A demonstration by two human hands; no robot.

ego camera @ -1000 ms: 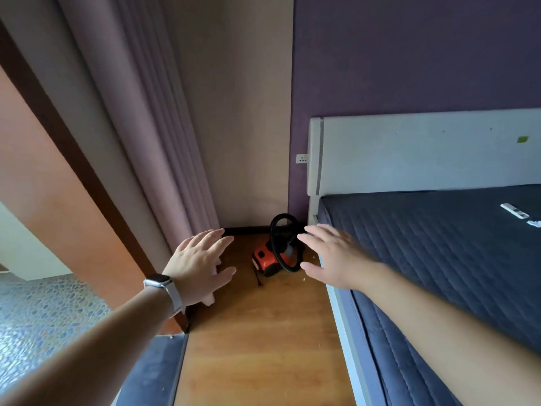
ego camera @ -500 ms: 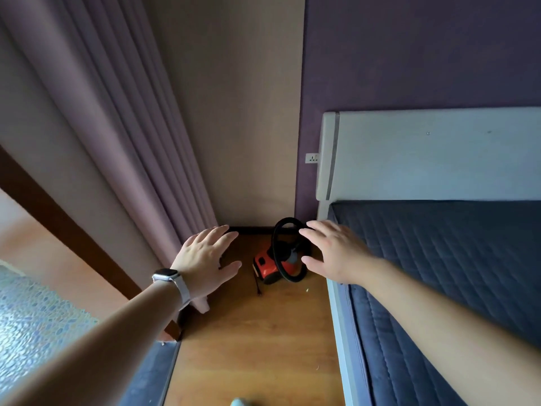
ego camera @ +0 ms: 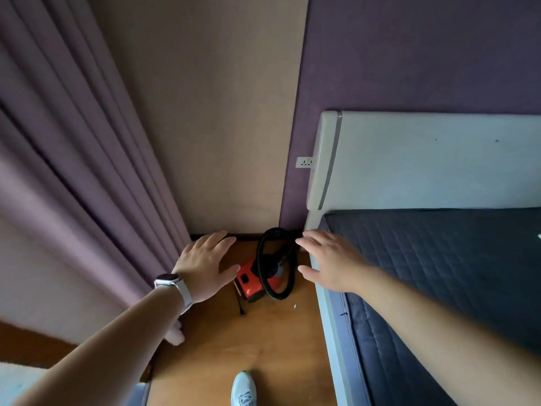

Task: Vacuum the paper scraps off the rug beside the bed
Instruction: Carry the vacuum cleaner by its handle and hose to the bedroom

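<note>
A small red vacuum cleaner (ego camera: pixel 251 284) with a coiled black hose (ego camera: pixel 275 260) sits on the wooden floor in the corner, between the curtain and the bed. My left hand (ego camera: pixel 205 263), with a white watch on its wrist, hovers open to the left of the vacuum. My right hand (ego camera: pixel 329 263) hovers open to its right, over the bed's edge. Neither hand touches the vacuum. One tiny white scrap (ego camera: pixel 294 306) lies on the floor near the hose. A grey corner at the bottom left may be the rug (ego camera: pixel 137 395).
A bed with a dark quilted mattress (ego camera: pixel 439 273) and white headboard (ego camera: pixel 424 162) fills the right side. Purple curtains (ego camera: pixel 73 171) hang on the left. A wall socket (ego camera: pixel 304 162) sits beside the headboard. My white shoe (ego camera: pixel 243 389) stands on the wooden floor (ego camera: pixel 234 347).
I have stepped closer to the corner; the vacuum looks larger and my shoe has come into view. Both hands stay spread and open either side of the vacuum.
</note>
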